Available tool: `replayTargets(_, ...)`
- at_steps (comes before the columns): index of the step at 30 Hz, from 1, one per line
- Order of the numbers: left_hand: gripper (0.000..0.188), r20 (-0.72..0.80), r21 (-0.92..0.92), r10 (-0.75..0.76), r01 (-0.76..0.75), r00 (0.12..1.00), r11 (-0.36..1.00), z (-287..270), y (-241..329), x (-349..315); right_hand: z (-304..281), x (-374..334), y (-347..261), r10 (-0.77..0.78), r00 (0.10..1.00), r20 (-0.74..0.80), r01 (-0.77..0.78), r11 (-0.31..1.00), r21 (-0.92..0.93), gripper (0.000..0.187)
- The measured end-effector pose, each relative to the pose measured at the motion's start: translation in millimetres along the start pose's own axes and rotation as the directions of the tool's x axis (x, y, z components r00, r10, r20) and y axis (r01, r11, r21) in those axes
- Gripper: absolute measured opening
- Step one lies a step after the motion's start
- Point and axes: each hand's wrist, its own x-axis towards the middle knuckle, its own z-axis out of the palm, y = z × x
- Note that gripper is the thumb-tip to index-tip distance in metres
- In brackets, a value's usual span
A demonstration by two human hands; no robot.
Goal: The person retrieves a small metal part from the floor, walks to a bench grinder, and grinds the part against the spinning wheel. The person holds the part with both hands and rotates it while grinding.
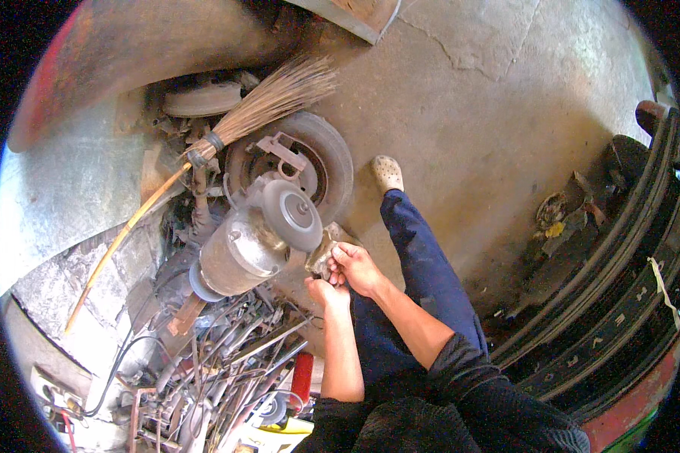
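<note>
Both my hands come together just beside the grey grinding wheel [292,215] of a bench grinder [243,249]. With bent fingers, my right hand [357,269] grips a dull brownish-grey metal piece [321,255]. Its exact kind does not show. My left hand [328,292] is closed at the piece's lower end, its fingertips close to those of the right. The piece lies against or very near the wheel's edge; I cannot tell whether they touch. Whether the wheel is spinning is not clear either.
A tyre on a rim [340,162] lies behind the grinder, with a stick broom [279,98] leaning across it. Scrap metal rods [227,355] are heaped at lower left. Dark bumper-like panels [612,332] line the right side. My shoe [387,174] rests on the concrete floor [499,128].
</note>
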Motion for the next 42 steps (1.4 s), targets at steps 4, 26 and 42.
replayTargets(4,0.04,0.047,-0.003,0.13,-0.13,0.99,0.991,0.4,-11.0,-2.2,-2.9,6.1,5.7,-0.012,0.997,-0.082,0.018,0.997,0.072,0.023)
replayTargets(26,0.042,0.49,-0.029,0.155,-0.161,0.858,0.987,-28.4,-13.4,0.8,-0.1,-2.9,-16.2,-0.48,0.876,0.056,0.302,0.453,-0.839,0.027)
replayTargets(42,0.024,0.44,0.156,0.242,-0.339,0.865,0.928,-24.0,-8.2,-7.2,-3.2,4.8,-22.6,-0.348,0.935,0.067,0.233,0.462,-0.856,0.025)
